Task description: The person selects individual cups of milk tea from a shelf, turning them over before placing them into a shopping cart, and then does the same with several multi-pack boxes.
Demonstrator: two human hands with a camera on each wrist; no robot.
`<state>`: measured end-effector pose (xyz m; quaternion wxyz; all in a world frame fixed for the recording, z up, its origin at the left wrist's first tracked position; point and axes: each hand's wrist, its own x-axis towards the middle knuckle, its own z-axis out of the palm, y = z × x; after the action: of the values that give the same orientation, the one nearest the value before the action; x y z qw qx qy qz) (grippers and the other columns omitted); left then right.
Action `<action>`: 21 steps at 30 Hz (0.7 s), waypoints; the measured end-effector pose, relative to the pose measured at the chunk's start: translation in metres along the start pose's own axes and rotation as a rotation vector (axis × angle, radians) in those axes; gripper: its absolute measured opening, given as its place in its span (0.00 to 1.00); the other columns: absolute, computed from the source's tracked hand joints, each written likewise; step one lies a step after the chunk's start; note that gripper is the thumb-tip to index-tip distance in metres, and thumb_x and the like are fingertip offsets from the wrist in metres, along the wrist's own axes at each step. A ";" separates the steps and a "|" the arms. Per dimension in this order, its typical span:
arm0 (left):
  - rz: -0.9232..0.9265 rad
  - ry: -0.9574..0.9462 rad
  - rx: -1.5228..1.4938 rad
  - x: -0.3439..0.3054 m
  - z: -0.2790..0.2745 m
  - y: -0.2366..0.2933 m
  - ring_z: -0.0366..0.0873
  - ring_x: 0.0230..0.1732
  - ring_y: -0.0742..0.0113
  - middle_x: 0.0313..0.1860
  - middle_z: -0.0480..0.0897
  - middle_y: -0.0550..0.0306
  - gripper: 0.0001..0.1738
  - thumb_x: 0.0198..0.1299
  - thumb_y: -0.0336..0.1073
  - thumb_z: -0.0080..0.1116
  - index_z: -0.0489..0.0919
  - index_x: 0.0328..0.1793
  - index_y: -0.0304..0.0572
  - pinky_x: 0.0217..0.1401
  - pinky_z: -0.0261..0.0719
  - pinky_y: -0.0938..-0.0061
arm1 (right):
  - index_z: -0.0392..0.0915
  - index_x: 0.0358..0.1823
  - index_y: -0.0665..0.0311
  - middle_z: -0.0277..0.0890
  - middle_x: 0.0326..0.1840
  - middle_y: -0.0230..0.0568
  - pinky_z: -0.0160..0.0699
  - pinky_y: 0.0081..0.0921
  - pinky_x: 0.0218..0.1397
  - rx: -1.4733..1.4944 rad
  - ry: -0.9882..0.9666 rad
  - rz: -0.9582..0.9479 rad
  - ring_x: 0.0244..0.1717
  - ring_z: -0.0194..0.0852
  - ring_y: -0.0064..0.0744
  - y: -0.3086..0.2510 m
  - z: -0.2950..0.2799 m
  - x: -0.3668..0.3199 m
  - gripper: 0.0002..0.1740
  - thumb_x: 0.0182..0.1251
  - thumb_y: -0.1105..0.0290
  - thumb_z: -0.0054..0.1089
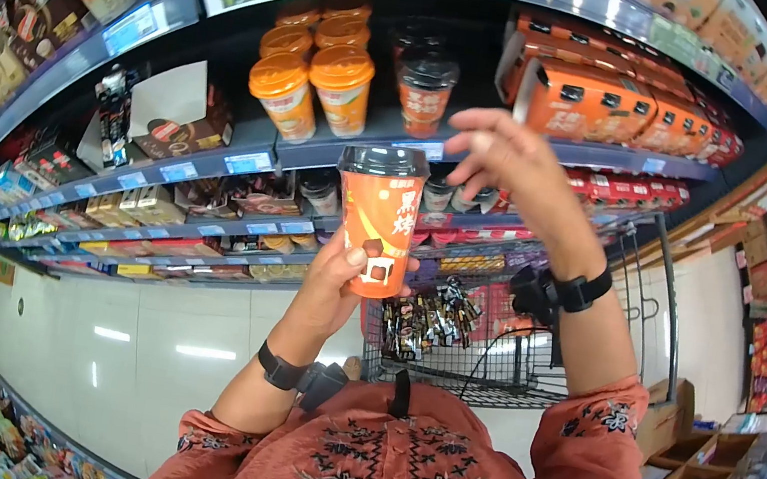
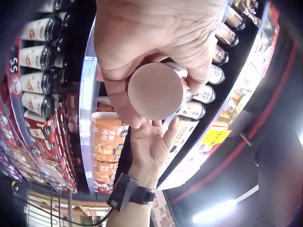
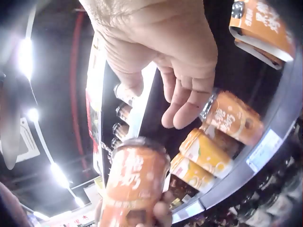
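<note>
My left hand [image 1: 334,277] grips an orange paper drink cup [image 1: 378,223] with a black lid, upright in front of the shelves. Its thumb lies across the lower front, and the pale round base [image 2: 155,91] faces the left wrist camera. Right of the cup, my right hand [image 1: 510,164] is raised with loosely bent fingers and holds nothing. In the right wrist view its fingertips [image 3: 182,116] hang apart from the cup's lid [image 3: 142,143]. Behind, on the shelf, stand a similar black-lidded cup [image 1: 425,94] and several yellow cups [image 1: 339,80] with orange lids.
Orange multipacks of cups [image 1: 594,104] fill the shelf's right part. A price rail [image 1: 249,162] runs along the shelf edge. Below my right arm is a wire shopping cart [image 1: 509,398] holding dark shiny packets [image 1: 430,324]. Cardboard boxes [image 1: 697,459] stand at the right.
</note>
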<state>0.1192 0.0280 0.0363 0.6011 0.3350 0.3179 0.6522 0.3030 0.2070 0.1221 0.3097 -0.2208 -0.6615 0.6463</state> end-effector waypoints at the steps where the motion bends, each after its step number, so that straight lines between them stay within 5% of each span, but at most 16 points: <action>1: -0.016 -0.045 -0.054 0.003 0.001 -0.002 0.84 0.58 0.53 0.62 0.78 0.44 0.41 0.66 0.55 0.60 0.62 0.77 0.37 0.51 0.90 0.61 | 0.71 0.67 0.67 0.81 0.55 0.44 0.85 0.25 0.45 0.024 -0.058 -0.002 0.48 0.84 0.29 0.004 0.003 -0.009 0.28 0.75 0.55 0.62; 5: -0.112 -0.243 -0.169 0.016 0.001 -0.016 0.85 0.52 0.54 0.55 0.82 0.44 0.40 0.66 0.58 0.58 0.68 0.72 0.32 0.44 0.90 0.63 | 0.65 0.75 0.66 0.75 0.64 0.43 0.81 0.28 0.58 0.170 -0.195 -0.012 0.58 0.79 0.30 0.023 0.004 -0.027 0.38 0.71 0.53 0.67; 10: -0.174 -0.331 -0.205 0.024 0.008 -0.028 0.85 0.55 0.53 0.60 0.81 0.44 0.38 0.71 0.58 0.53 0.67 0.74 0.34 0.44 0.90 0.64 | 0.59 0.78 0.66 0.72 0.68 0.45 0.80 0.33 0.64 0.312 -0.184 0.158 0.64 0.76 0.32 0.039 -0.006 -0.044 0.49 0.63 0.51 0.74; 13: -0.216 -0.294 -0.181 0.032 0.014 -0.032 0.83 0.60 0.52 0.66 0.79 0.44 0.37 0.77 0.58 0.46 0.66 0.76 0.34 0.49 0.89 0.63 | 0.59 0.78 0.66 0.81 0.54 0.38 0.83 0.28 0.57 0.261 -0.072 0.068 0.51 0.82 0.25 0.031 -0.011 -0.052 0.44 0.67 0.56 0.71; 14: -0.218 -0.256 -0.141 0.033 0.018 -0.032 0.82 0.62 0.52 0.68 0.78 0.45 0.36 0.78 0.58 0.43 0.65 0.77 0.34 0.52 0.88 0.63 | 0.70 0.67 0.67 0.81 0.52 0.39 0.83 0.26 0.50 0.208 0.044 0.000 0.47 0.80 0.22 0.034 -0.011 -0.050 0.31 0.71 0.57 0.68; 16: -0.178 -0.220 0.050 0.039 0.013 -0.032 0.81 0.63 0.51 0.66 0.79 0.43 0.36 0.80 0.61 0.37 0.68 0.75 0.35 0.56 0.88 0.57 | 0.74 0.62 0.67 0.83 0.52 0.36 0.85 0.25 0.52 0.105 0.069 -0.064 0.48 0.84 0.24 0.021 -0.024 -0.054 0.29 0.73 0.51 0.64; 20: -0.227 -0.123 0.097 0.030 -0.022 -0.036 0.84 0.57 0.56 0.61 0.81 0.44 0.34 0.79 0.56 0.46 0.70 0.73 0.32 0.52 0.87 0.65 | 0.73 0.63 0.72 0.84 0.49 0.39 0.87 0.31 0.55 -0.098 0.253 -0.273 0.48 0.87 0.29 0.007 -0.056 -0.047 0.31 0.72 0.53 0.65; 21: -0.244 -0.089 0.120 0.025 -0.029 -0.036 0.84 0.56 0.57 0.60 0.81 0.45 0.33 0.79 0.56 0.46 0.71 0.72 0.32 0.51 0.86 0.65 | 0.71 0.66 0.66 0.83 0.52 0.38 0.89 0.29 0.52 0.021 0.222 -0.139 0.50 0.85 0.29 -0.003 -0.066 -0.047 0.23 0.76 0.62 0.60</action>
<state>0.1148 0.0557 -0.0085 0.6681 0.3579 0.3679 0.5387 0.3825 0.2219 0.1173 0.4276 -0.2412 -0.6300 0.6017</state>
